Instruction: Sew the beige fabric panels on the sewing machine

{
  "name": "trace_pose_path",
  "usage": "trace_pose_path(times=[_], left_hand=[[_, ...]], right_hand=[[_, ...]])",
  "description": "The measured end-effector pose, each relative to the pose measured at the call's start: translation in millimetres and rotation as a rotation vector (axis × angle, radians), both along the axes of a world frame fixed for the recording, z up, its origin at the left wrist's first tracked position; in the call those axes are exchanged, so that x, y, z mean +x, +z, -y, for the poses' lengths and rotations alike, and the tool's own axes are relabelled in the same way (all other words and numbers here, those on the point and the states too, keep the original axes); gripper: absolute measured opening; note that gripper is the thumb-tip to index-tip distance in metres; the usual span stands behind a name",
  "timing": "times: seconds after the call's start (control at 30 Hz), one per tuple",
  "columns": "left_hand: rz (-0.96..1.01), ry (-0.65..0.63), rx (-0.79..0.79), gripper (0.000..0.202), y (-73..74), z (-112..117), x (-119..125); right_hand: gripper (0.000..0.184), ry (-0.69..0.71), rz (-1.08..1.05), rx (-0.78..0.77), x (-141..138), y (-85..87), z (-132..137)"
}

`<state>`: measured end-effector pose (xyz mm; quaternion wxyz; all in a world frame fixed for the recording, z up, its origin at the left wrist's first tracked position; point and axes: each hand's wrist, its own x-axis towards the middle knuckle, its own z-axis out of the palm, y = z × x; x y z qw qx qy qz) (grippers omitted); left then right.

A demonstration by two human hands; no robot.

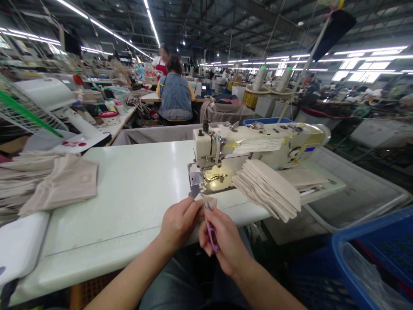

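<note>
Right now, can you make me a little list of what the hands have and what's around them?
Left hand: pinches a small beige fabric piece
Right hand: holds purple snips at that piece
Behind hands: sewing machine on white table
Beside machine: stack of beige pieces
Far left: pile of beige cloth
Lower right: blue crate

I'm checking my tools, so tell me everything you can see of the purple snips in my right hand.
The purple snips are small and slim, with a handle that looks plastic; only a strip shows outside the grip. The right hand grips them, tip pointing up toward the small beige fabric piece pinched by the left hand. The blades are hidden, so whether they are open cannot be told. They are held at the front edge of the white table, before the sewing machine.
</note>
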<state>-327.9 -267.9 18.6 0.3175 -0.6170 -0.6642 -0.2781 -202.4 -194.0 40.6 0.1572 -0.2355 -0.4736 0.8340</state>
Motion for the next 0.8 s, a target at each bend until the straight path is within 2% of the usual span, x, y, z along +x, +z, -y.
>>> trace_pose_path(times=[0.17,0.3,0.43,0.5,0.53,0.63,0.67,0.73,0.8], left_hand=[[0.057,0.000,-0.030,0.022,0.0,-2.9,4.0],[0.115,-0.019,-0.046,0.025,5.7,-3.3,6.5],[0.256,-0.060,-0.088,0.026,11.0,-4.9,10.0],[0.406,-0.089,-0.095,0.024,13.0,-6.8,10.7],[0.511,-0.094,-0.100,0.022,14.2,-7.9,10.4],[0.921,-0.060,-0.144,0.018,18.6,-9.8,6.7],[1.069,-0.049,-0.171,0.020,20.5,-9.7,4.9],[1.324,-0.061,-0.221,0.026,24.5,-8.5,2.0],[1.487,-0.090,-0.241,0.032,28.3,-6.5,0.8]], right_hand=[[0.044,-0.157,-0.010,0.096,-6.1,-13.5,14.0],[0.046,-0.213,0.004,0.272,-2.6,-23.0,21.5],[0.046,-0.242,-0.008,0.419,4.3,-23.9,20.9],[0.044,-0.208,-0.025,0.418,8.4,-19.5,13.9],[0.042,-0.146,-0.031,0.374,10.8,-16.2,8.5],[0.036,0.190,-0.028,0.141,19.3,-5.9,-12.8],[0.036,0.256,-0.029,0.096,22.2,-3.5,-20.3],[0.035,0.182,-0.027,0.149,27.6,-2.1,-34.1],[0.031,-0.026,-0.002,0.353,31.6,-5.0,-46.0]])
